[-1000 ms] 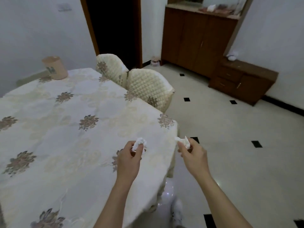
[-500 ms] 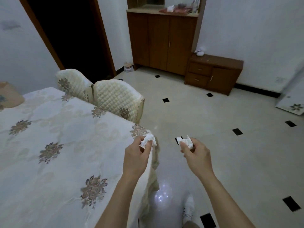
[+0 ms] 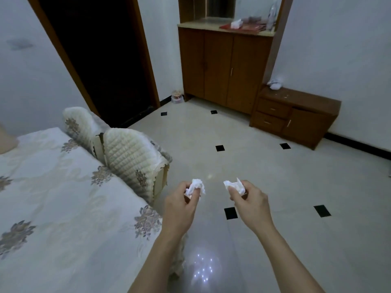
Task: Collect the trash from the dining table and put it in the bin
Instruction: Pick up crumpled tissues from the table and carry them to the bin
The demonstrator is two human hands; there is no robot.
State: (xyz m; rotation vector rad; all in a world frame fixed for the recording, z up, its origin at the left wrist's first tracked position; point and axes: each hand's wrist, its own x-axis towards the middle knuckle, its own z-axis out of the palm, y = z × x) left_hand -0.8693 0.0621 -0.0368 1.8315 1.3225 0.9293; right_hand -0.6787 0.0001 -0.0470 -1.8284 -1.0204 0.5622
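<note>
Our left hand [image 3: 179, 210] pinches a crumpled white tissue [image 3: 195, 186] at its fingertips, and our right hand [image 3: 251, 205] grips a second tissue wad [image 3: 234, 186] the same way. Both wads sit above the knuckles, over the tiled floor [image 3: 275, 187]. The dining table [image 3: 63, 208] lies left of our left hand, its nearest quilted chair [image 3: 131, 159] just beyond.
</note>
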